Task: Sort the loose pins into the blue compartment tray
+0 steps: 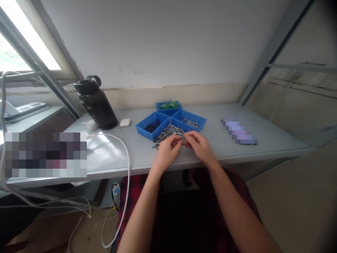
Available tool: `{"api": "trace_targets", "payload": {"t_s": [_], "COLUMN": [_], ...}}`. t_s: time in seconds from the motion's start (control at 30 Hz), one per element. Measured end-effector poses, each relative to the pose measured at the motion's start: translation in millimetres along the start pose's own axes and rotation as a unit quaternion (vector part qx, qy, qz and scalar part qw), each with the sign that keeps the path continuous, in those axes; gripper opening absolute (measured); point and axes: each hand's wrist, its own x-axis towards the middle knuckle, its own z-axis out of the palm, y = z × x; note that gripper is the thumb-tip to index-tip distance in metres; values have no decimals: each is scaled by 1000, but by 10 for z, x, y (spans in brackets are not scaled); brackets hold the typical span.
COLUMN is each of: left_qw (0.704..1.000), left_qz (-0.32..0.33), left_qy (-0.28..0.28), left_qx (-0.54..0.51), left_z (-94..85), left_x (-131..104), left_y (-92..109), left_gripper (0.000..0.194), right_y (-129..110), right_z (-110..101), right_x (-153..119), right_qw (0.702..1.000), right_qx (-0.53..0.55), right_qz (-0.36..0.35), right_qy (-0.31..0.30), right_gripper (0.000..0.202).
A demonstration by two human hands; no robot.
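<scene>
On the long grey tabletop point(213, 135), the sorting looks partway along: the rear blue plastic tray point(168, 111) holds green slender pieces point(170, 105), the left blue plastic tray point(144, 133) dark blue ones point(152, 126), the right blue plastic tray point(201, 125) thin silvery ones point(191, 123). A loose heap of slender silvery metal pieces point(171, 131) lies in front of the trays, seemingly still to be dealt with. Both forearms reach forward over the table edge, and the left hand point(167, 150) and right hand point(200, 147) meet at the heap, wrists bent inward. Each thumb and forefinger are together, apparently pinching one small silvery piece point(183, 138) between the hands.
</scene>
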Motion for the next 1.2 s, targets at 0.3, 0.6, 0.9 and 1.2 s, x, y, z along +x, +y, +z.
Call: {"api": "trace_targets", "payload": {"t_s": [0.3, 0.6, 0.9, 1.2], "left_qw": [999, 997, 998, 999], "left_qz": [-6, -9, -13, -14], "left_qy": [26, 32, 25, 14], "left_qx": [-30, -65, -51, -48], "left_z": [7, -9, -4, -9], "left_x": [11, 12, 11, 3], "left_y": [-13, -22, -34, -40], "left_gripper": [16, 17, 19, 20], "right_y": [27, 14, 21, 14], "right_z": [2, -1, -4, -4], "right_x": [8, 0, -4, -3], "right_qw": [1000, 1000, 1000, 1000], "right_qx": [-7, -7, -8, -13], "right_qz": [-3, -4, -16, -11], "right_qy": [-4, -18, -25, -21], "right_gripper": [24, 22, 20, 22]}}
